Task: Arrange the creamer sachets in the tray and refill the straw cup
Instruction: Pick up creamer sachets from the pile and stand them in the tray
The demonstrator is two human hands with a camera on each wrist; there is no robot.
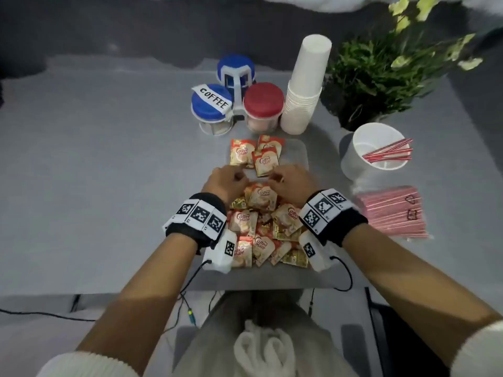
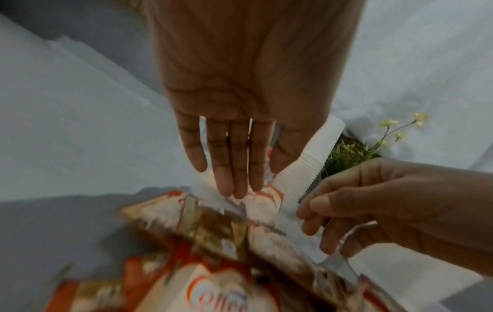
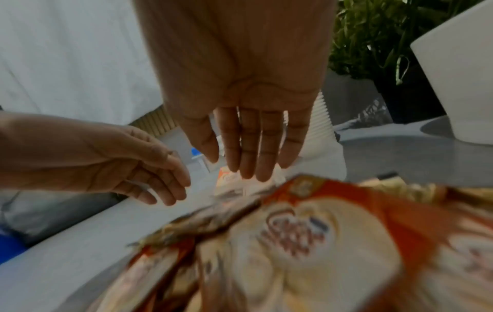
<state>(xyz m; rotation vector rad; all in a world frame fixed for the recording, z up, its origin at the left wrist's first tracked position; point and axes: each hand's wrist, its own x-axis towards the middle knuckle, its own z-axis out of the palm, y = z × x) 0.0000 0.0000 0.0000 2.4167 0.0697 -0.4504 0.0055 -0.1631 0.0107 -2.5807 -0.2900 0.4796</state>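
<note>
Your left hand (image 1: 226,180) and right hand (image 1: 292,183) hover side by side over the clear, shallow plastic tray (image 1: 298,156) at the middle of the grey table (image 1: 109,172), both with fingers loosely extended and holding nothing, as the wrist views show. A heap of orange-and-cream creamer sachets (image 1: 261,227) lies under your wrists at the tray's near end, while three sachets (image 1: 255,156) rest at its far end, just beyond your fingertips. To the right stands the white straw cup (image 1: 375,151) with a few red-striped straws (image 1: 388,155) leaning inside it; nearer you, a clear packet of pink straws (image 1: 392,210) lies flat. Beyond the tray sit lidded jars (image 1: 236,102), a stack of white paper cups (image 1: 304,85) and a green plant (image 1: 381,69).
</note>
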